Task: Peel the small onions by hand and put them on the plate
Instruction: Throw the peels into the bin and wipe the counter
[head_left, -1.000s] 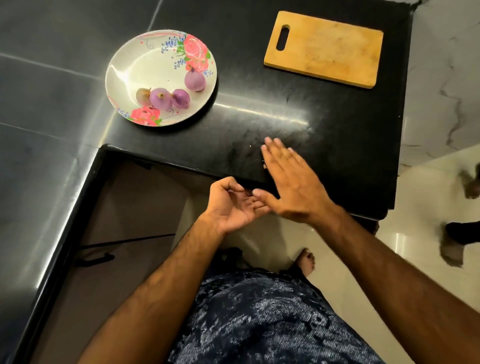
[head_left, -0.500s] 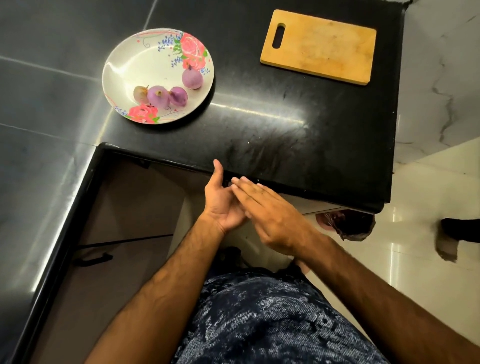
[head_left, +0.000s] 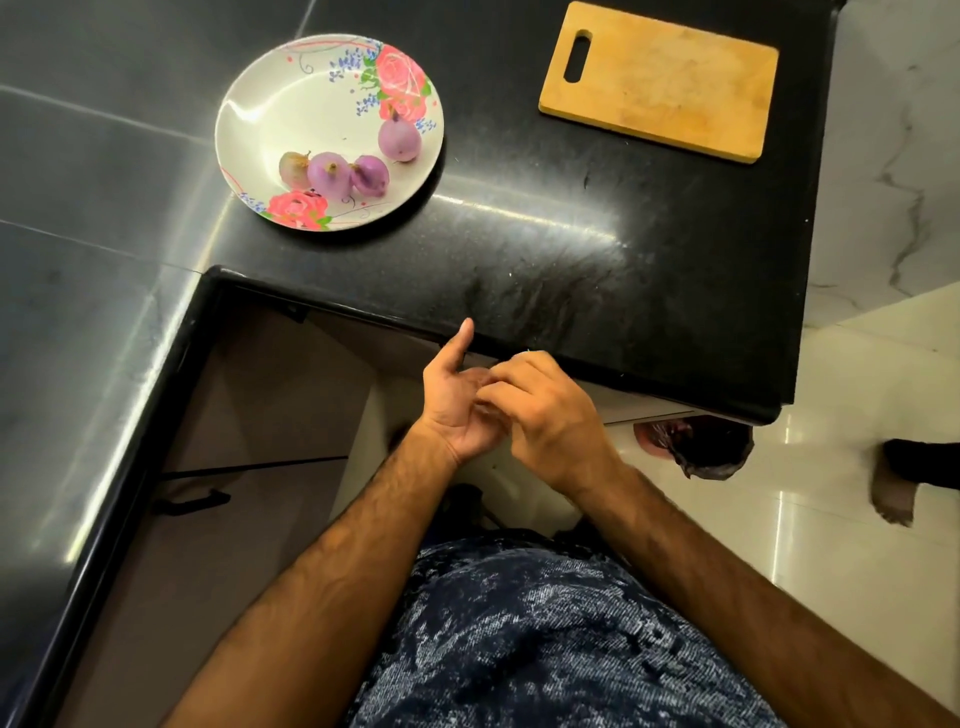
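A white plate with pink roses sits on the black counter at the back left. Several peeled purple onions lie in it: three in a row and one apart. Both hands are together just below the counter's front edge, far from the plate. My left hand lies palm up with the thumb pointing up. My right hand is over it, fingers curled down into the left palm. I see no onion in either hand; the left fingers are hidden.
A wooden cutting board lies at the back right of the counter. Under the counter's right end is a dark bin bag. Another person's foot stands on the white floor at the right. A cupboard handle is at the lower left.
My right hand slid off the counter top toward me, over the edge, and curled its fingers into the left palm. The left hand turned its thumb up. The plate and onions stayed put.
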